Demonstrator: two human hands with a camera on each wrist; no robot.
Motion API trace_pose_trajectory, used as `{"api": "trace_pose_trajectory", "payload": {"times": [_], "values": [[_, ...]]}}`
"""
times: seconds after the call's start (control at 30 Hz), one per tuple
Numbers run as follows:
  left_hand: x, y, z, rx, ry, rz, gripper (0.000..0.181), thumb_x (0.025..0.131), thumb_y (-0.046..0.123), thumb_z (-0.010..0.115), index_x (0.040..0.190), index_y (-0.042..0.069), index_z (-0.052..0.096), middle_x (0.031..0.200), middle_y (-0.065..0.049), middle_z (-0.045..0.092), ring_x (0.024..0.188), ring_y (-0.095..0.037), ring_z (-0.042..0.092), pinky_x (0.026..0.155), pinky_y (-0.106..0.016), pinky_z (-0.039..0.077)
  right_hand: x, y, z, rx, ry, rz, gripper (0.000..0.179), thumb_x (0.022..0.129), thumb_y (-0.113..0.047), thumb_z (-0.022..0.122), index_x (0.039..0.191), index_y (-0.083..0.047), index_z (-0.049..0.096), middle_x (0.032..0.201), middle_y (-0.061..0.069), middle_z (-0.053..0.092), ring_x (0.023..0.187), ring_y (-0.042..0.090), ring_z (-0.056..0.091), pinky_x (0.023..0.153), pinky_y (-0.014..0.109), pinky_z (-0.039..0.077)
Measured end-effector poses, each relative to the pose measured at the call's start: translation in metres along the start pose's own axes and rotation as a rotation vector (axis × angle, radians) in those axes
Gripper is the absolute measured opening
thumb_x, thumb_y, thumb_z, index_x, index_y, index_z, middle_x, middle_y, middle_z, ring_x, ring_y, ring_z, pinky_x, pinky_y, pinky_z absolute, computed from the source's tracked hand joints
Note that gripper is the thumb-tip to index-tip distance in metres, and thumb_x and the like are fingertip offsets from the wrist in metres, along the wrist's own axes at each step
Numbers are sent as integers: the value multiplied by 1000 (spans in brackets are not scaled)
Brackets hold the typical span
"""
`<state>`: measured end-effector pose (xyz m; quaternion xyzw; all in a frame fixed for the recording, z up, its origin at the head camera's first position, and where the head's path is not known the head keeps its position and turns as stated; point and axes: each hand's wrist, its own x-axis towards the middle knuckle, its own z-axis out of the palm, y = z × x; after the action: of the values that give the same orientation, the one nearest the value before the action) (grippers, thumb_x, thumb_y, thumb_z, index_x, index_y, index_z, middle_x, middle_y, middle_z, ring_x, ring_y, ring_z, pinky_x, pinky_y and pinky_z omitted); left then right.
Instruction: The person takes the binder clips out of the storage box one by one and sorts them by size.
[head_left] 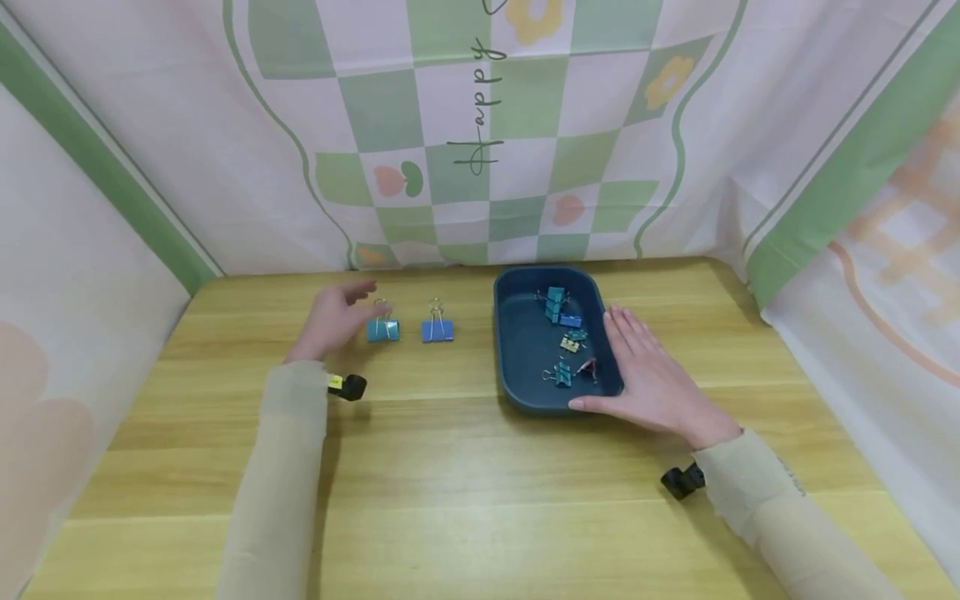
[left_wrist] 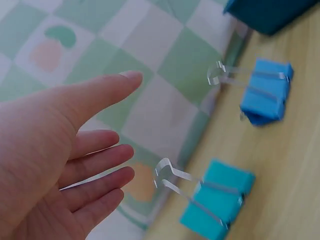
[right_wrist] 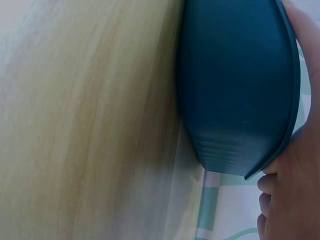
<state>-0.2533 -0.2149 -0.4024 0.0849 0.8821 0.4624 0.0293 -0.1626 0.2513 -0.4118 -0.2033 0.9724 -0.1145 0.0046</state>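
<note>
My left hand (head_left: 332,321) hovers beside a teal binder clip (head_left: 383,331), its fingers extended and nothing in them. In the left wrist view the thumb and fingers are spread apart, just short of that clip's wire handles. A blue binder clip (head_left: 437,331) stands to the right of the teal one, its handles pointing towards the back. My right hand (head_left: 654,379) rests against the right side and near corner of a dark blue tray (head_left: 519,342), fingers straight along the rim. Inside the tray lie several small binder clips (head_left: 554,304), mostly teal.
The wooden table (head_left: 450,492) meets a checked green-and-white curtain (head_left: 450,108) at its back edge. More curtain hangs on the left and right sides. A small black camera (head_left: 351,387) sticks out from the left wrist, another (head_left: 682,482) from the right.
</note>
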Motion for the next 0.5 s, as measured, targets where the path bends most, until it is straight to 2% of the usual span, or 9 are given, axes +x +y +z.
{"api": "trace_pose_trajectory", "payload": {"times": [0.2,0.37,0.5], "values": [[1,28,5,25,29,95,70,91,44,77,146,6,54,145,-13,55,136,-34,47,113,-49,37,0,0,1,-3,2,0,132,78,-81,64,161,2,4,168,16,-5,154,31,-2,123,48,7],[0,48,16,42,25,135,70,90,43,79,145,7,56,143,-12,58,134,-32,51,111,-48,39,0,0,0,-3,2,-3,131,79,-81,64,161,2,4,168,17,-5,154,31,-2,123,48,7],[-1,57,28,34,15,158,66,89,39,81,142,6,58,141,-10,60,131,-31,53,110,-46,41,0,0,0,-1,3,-4,131,79,-81,64,161,2,4,168,16,-5,154,32,-2,123,48,7]]}}
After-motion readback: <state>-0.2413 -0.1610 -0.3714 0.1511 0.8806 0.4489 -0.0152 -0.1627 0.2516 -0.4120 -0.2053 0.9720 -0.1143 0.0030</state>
